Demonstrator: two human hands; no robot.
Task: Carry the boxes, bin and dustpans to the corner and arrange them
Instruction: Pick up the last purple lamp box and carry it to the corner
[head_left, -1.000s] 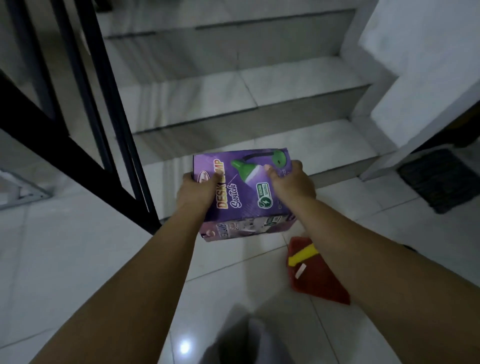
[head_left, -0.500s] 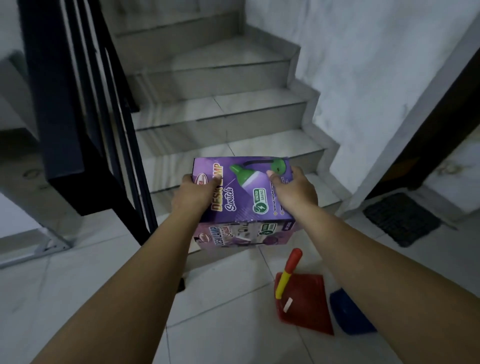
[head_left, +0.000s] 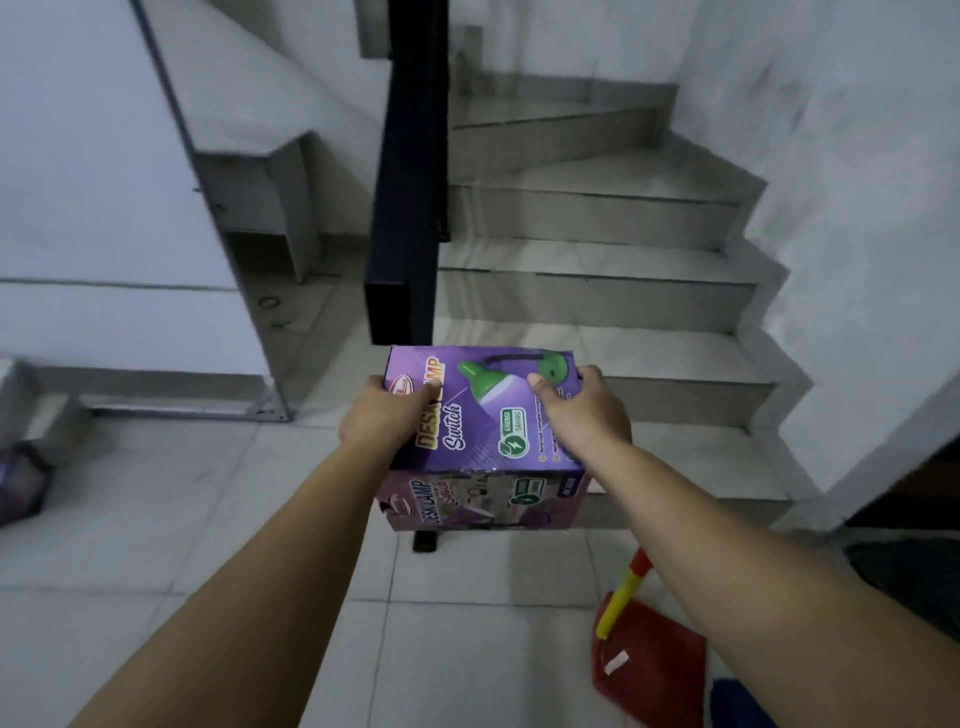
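So the biggest thing here is the staircase (head_left: 597, 291), pale tiled steps climbing up on the far right, with a black railing post (head_left: 410, 171) standing at its left edge. The floor (head_left: 182, 519) is light tile too.

Front and centre is the purple desk lamp box (head_left: 483, 431), held up off the floor in front of the bottom steps, top face tilted toward the camera. The left hand (head_left: 382, 415) grips its left edge, thumb curled over the top. The right hand (head_left: 582, 410) grips the right side, thumb pressed on the top face and fingers wrapped round the far corner.

Down on the floor near right there's a red dustpan (head_left: 649, 660) with a yellow and red handle, partly behind the right forearm. Just right of it a blue thing (head_left: 737, 706) pokes in at the bottom edge, can't tell what it is. Far left edge, something blurry and purple (head_left: 21, 488) sits on the floor.
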